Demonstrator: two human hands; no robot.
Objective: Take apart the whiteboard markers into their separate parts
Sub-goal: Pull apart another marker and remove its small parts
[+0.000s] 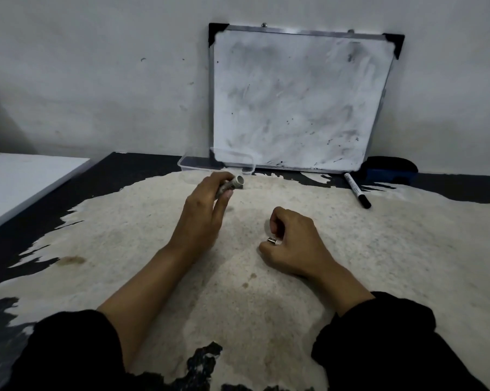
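Observation:
My left hand (207, 206) grips a white marker barrel (232, 185), whose open round end points up and to the right, close to a clear plastic container (218, 162). My right hand (291, 244) rests curled on the table with a small pale piece (272, 240) pinched at its fingertips; I cannot tell what part it is. A whole whiteboard marker (357, 189) with a white body and black cap lies at the far right, apart from both hands.
A smudged whiteboard (294, 97) leans on the wall behind. A dark blue eraser (390, 170) sits at its right foot. The worn, pale tabletop (266, 292) has dark patches at its edges. A white surface (21, 179) lies at the left.

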